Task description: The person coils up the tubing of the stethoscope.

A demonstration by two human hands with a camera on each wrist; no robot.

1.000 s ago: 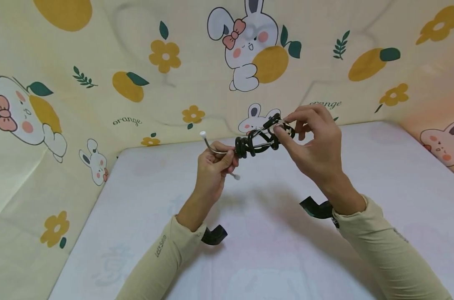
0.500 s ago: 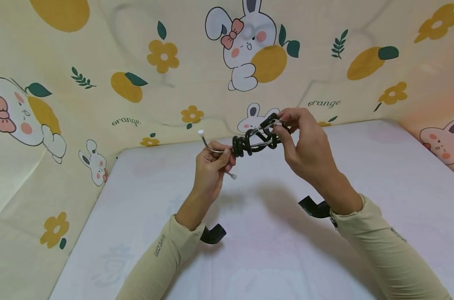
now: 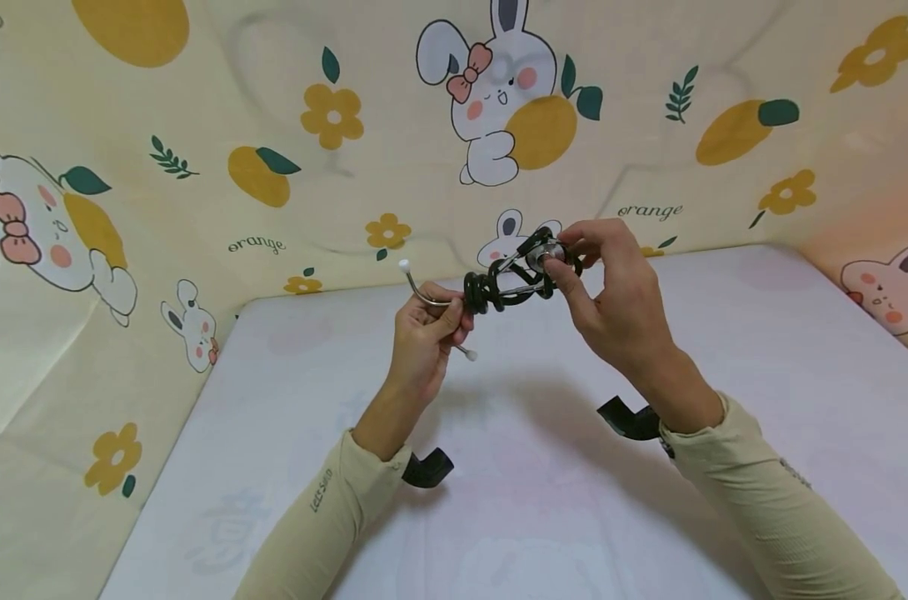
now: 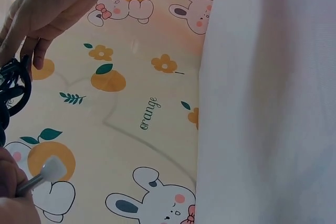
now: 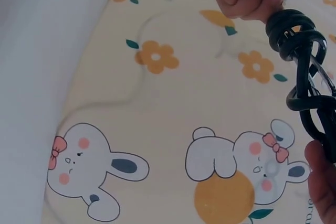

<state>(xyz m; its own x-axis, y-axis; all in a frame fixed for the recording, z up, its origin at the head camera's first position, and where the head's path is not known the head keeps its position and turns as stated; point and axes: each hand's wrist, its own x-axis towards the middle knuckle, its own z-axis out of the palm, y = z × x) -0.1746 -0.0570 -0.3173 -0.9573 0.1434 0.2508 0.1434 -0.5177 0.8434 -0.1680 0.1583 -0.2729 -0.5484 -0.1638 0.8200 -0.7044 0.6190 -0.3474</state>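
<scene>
A stethoscope [image 3: 481, 292] with black tubing wound in coils is held up above the table in the head view. My left hand [image 3: 421, 346] grips its metal ear tubes, and white ear tips [image 3: 405, 265] stick out above and below the fingers. Thumb and fingers of my right hand [image 3: 619, 300] pinch the round silver chest piece [image 3: 541, 253] at the other end. In the right wrist view, the coiled tubing [image 5: 302, 72] runs between both hands. One ear tip [image 4: 53, 169] shows beside my left hand [image 4: 16, 200] in the left wrist view.
A white-covered table [image 3: 514, 500] lies below the hands. Behind and at the sides hangs a cream sheet [image 3: 394, 50] printed with rabbits, oranges and flowers. Black curved pieces [image 3: 427, 468] stick out at both wrists by the beige sleeves [image 3: 315, 525].
My right hand has moved slightly left and closed in on the stethoscope's end. The chest piece has turned, so its round silver face now shows. My left hand keeps its grip nearly still.
</scene>
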